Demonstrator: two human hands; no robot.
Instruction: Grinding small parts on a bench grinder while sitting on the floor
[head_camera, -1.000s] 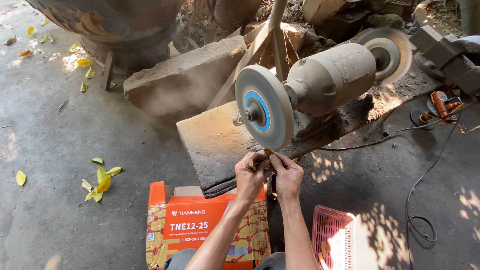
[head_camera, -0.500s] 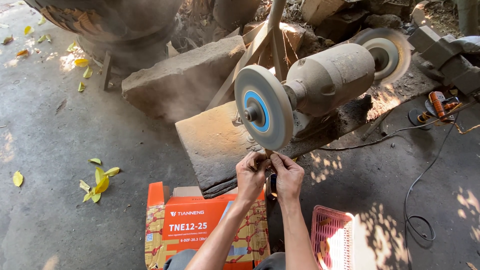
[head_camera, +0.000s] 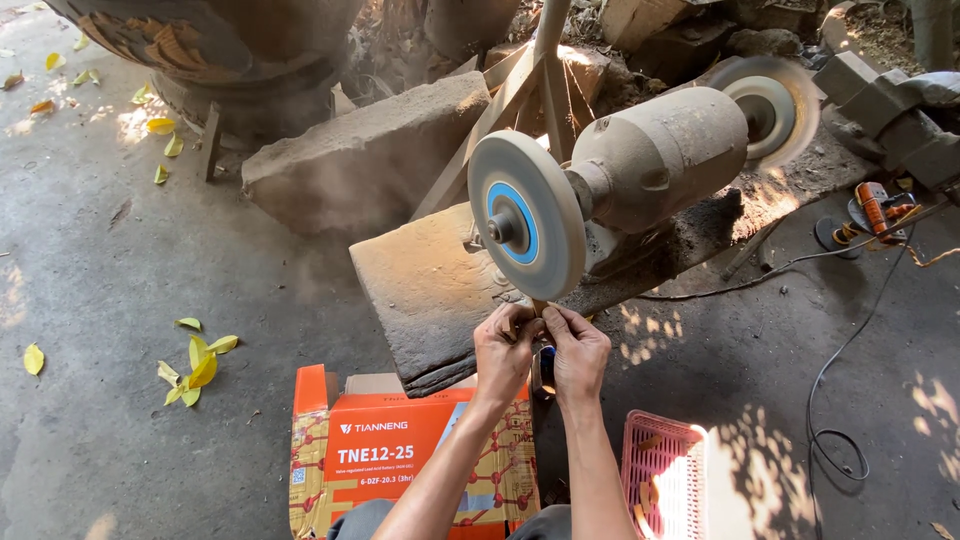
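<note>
A dusty bench grinder (head_camera: 655, 160) sits on a stone slab (head_camera: 430, 290), with a grey wheel with a blue hub (head_camera: 525, 215) facing me and a second wheel (head_camera: 765, 105) at its far end. My left hand (head_camera: 503, 350) and my right hand (head_camera: 578, 350) are pressed together just under the near wheel. Both pinch a small thin piece (head_camera: 538, 308) held up against the wheel's lower rim. The fingers hide most of that piece.
An orange cardboard box (head_camera: 400, 455) stands at my knees, a pink plastic basket (head_camera: 665, 480) to its right. A black cable (head_camera: 830, 400) loops across the concrete floor at right. A stone block (head_camera: 365, 160) and large dark pot (head_camera: 230, 50) lie behind; yellow leaves (head_camera: 195, 365) at left.
Both hands stay at the wheel's lower rim with the small piece; they have shifted only very slightly. Dust haze hangs around the wheel.
</note>
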